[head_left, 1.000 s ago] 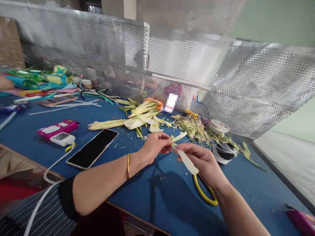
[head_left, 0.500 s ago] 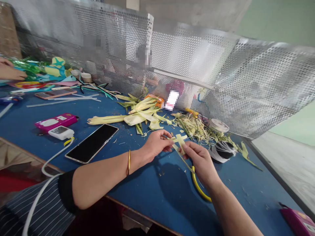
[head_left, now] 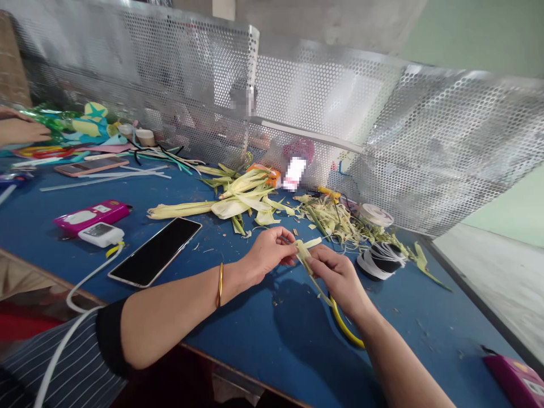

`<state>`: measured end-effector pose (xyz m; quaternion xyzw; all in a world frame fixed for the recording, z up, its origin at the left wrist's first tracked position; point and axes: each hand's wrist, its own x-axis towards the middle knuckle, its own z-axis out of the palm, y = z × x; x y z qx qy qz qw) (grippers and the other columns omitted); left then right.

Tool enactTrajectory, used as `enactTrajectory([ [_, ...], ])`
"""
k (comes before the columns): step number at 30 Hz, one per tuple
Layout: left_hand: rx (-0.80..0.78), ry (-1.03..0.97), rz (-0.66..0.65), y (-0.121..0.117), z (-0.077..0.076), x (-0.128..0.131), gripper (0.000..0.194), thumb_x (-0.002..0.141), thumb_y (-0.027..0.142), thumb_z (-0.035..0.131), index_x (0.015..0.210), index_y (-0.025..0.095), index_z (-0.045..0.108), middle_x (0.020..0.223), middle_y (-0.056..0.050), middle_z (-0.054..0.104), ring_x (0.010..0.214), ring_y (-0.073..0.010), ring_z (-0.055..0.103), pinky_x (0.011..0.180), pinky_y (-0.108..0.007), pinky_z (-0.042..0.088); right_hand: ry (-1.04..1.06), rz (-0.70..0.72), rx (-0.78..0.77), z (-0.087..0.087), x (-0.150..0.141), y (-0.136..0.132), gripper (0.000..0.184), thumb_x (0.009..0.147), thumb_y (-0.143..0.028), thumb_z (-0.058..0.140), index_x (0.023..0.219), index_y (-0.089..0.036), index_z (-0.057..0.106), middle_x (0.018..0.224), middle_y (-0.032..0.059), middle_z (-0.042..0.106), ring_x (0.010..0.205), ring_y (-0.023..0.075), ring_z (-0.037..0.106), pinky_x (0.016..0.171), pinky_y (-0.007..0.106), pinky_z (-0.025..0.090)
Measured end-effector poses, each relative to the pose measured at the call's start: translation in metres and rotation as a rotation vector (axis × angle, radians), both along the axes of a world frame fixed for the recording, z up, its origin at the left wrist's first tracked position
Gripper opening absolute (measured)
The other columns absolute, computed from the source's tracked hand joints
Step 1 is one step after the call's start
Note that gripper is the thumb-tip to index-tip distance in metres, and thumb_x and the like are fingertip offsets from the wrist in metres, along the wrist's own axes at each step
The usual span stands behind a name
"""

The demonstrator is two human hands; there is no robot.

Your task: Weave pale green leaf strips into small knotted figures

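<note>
Pale corn husk strips [head_left: 303, 253] cross between my two hands, above the blue table. My left hand [head_left: 272, 254], a gold bangle on its wrist, pinches the strips at their upper left. From the right, my right hand [head_left: 334, 275] grips the same strips between thumb and fingers, and a thin end hangs down beside it. Under that hand a yellow curved handle [head_left: 344, 326] lies on the table; the rest of it is hidden. Whole corn husks [head_left: 238, 198] lie beyond my left hand. A heap of shredded husk [head_left: 335, 221] sits behind my right hand.
A spool of white cord [head_left: 381, 260] stands right of my hands. Left lie a black phone [head_left: 156, 252], a magenta box [head_left: 92, 217] and a white device [head_left: 101, 234] with a cable. Perforated metal panels [head_left: 314, 96] close off the back. Another person's hand [head_left: 23, 129] is far left.
The upright husk piece has turned down along the strip, and my right hand has shifted slightly left and lower. My left hand keeps its pinch. The view has shifted a little.
</note>
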<state>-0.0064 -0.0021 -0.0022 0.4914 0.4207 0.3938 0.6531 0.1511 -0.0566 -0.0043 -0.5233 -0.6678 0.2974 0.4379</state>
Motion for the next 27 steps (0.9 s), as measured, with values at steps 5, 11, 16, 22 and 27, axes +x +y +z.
enactTrajectory([
  [5,0.014,-0.023,-0.007,0.000,-0.002,0.000,0.017,0.075,0.003,0.067,0.076,0.017,0.056,0.057,0.004,0.060,0.049,-0.0096,0.059,0.053,-0.022,0.052,0.053,-0.027,-0.087,-0.004,0.000,0.001,0.034,0.081,-0.039,0.058,0.053,-0.020,0.050,0.064,-0.0003,0.048,0.064,0.0147,0.044,0.060,0.028,0.034],
  [11,0.061,-0.026,-0.014,0.002,-0.006,0.001,0.017,0.076,0.003,0.065,0.075,0.016,0.054,0.059,0.005,0.057,0.051,-0.0090,0.059,0.052,-0.021,0.052,0.098,-0.121,-0.197,-0.010,0.000,0.003,0.036,0.078,-0.047,0.057,0.055,-0.021,0.049,0.058,-0.0017,0.045,0.059,0.0139,0.041,0.058,0.028,0.032],
  [16,0.044,-0.011,-0.014,0.001,-0.004,0.001,0.018,0.076,0.000,0.062,0.075,0.016,0.053,0.062,0.005,0.058,0.051,-0.0085,0.059,0.052,-0.021,0.053,0.048,-0.097,-0.161,-0.012,0.001,0.003,0.041,0.082,-0.049,0.056,0.054,-0.021,0.048,0.058,-0.0016,0.044,0.059,0.0136,0.040,0.057,0.027,0.031],
  [22,0.082,0.018,-0.044,-0.001,-0.003,0.001,0.019,0.076,0.000,0.062,0.075,0.017,0.052,0.059,0.007,0.056,0.049,-0.0082,0.059,0.052,-0.020,0.052,-0.041,-0.111,-0.086,-0.013,0.001,0.004,0.039,0.083,-0.046,0.054,0.054,-0.021,0.044,0.058,-0.0018,0.044,0.059,0.0135,0.040,0.056,0.027,0.032],
  [27,0.151,0.052,-0.073,0.000,-0.009,0.001,0.021,0.075,0.000,0.061,0.078,0.018,0.051,0.056,0.007,0.057,0.049,-0.0091,0.059,0.052,-0.021,0.051,-0.160,-0.113,-0.027,-0.012,-0.001,0.003,0.036,0.083,-0.038,0.050,0.053,-0.021,0.038,0.058,-0.0023,0.041,0.058,0.0124,0.039,0.055,0.026,0.030],
])
